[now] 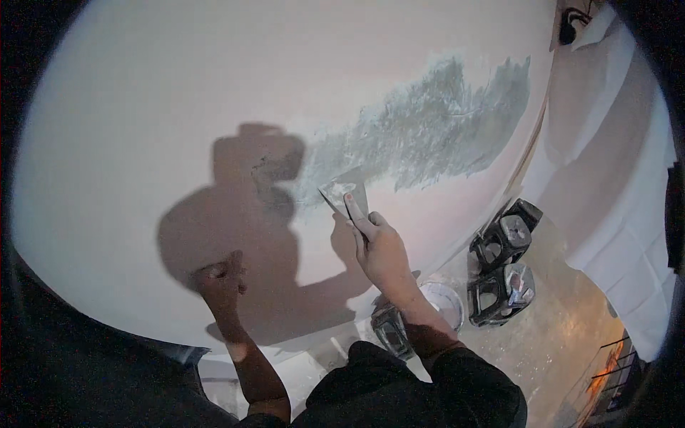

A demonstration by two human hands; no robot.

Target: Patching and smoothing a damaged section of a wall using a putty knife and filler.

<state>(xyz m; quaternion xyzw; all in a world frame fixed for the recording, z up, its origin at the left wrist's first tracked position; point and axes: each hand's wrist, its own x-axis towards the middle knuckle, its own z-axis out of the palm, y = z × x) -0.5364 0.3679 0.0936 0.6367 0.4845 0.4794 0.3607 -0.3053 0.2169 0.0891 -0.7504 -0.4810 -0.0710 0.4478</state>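
Note:
My right hand [378, 242] grips a putty knife [349, 192] with a wide blade, the index finger stretched along it. White filler is smeared on the blade, whose edge is at the pale wall [143, 93], by the lower left end of a rough grey patch [442, 121]. My left hand [222, 274] is in shadow near the wall, its fingers curled closed; whatever might be inside them is hidden. My own shadow [264, 235] falls across the wall and over the patch's left end.
Black plastic stools [499, 239] stand on the floor at right, one with a crumpled item on its seat. A white bucket [442, 303] stands below my right forearm, beside another black stool [391, 332]. White sheeting [606, 178] hangs along the right side.

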